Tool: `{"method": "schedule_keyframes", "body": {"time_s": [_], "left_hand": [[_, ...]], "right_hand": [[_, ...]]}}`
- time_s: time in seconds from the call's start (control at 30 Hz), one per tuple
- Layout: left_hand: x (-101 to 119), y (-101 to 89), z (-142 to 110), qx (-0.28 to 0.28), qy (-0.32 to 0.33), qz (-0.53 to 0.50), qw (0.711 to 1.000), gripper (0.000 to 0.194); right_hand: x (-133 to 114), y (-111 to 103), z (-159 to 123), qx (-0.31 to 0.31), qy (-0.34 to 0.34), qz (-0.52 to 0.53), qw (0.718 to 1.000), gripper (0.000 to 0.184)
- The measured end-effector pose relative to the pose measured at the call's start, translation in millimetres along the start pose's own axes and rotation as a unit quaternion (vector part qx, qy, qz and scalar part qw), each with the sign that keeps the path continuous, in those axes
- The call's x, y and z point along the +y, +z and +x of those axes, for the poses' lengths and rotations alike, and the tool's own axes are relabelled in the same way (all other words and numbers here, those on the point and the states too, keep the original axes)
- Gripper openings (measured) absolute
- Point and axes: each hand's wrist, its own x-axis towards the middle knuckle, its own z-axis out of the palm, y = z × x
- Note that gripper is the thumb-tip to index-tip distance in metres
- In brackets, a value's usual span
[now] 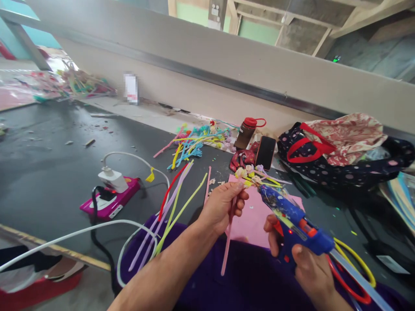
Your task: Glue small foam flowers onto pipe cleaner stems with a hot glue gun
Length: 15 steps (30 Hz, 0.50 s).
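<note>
My left hand (pixel 223 205) is closed in a pinch round a pink pipe-cleaner stem (pixel 228 242) that hangs down over my lap; a small cream flower (pixel 241 172) sits at its top. My right hand (pixel 306 259) is wrapped round the grip of a blue hot glue gun (pixel 293 216), finger on the red trigger. The gun's nozzle points up-left toward the flower, close to my left fingertips. A clear glue stick (pixel 359 278) sticks out of the gun's back. Red and yellow bangles (pixel 353 276) ring my right wrist.
A pink sheet (pixel 253 216) lies under my hands. Loose long pipe cleaners (pixel 171 207) lie left of it, a colourful pile (pixel 194 142) behind. A pink power strip (pixel 110 201) with a white plug, a brown bottle (pixel 246 131), a phone (pixel 266 152) and a dotted bag (pixel 340 160) stand on the dark table.
</note>
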Motion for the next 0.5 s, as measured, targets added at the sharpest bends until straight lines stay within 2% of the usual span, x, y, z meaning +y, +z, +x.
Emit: {"method": "schedule_keyframes", "body": {"time_s": [0.2,0.37,0.5], "left_hand": [[-5.5,0.4,0.5,-0.006,0.035,0.034,0.999,0.026],[-8.4,1.2,-0.4,-0.015,0.061,0.053,0.997,0.026],[-8.9,2.5,-1.7,-0.018,0.064,0.051,0.996,0.025]], "right_hand": [[-1.0,3.9,-7.5,0.028,-0.002,0.005,1.000,0.049],[13.1,10.0,-10.8,0.051,0.012,0.051,0.997,0.045],[18.5,8.5,-13.0,0.045,0.032,0.038,0.998,0.044]]}}
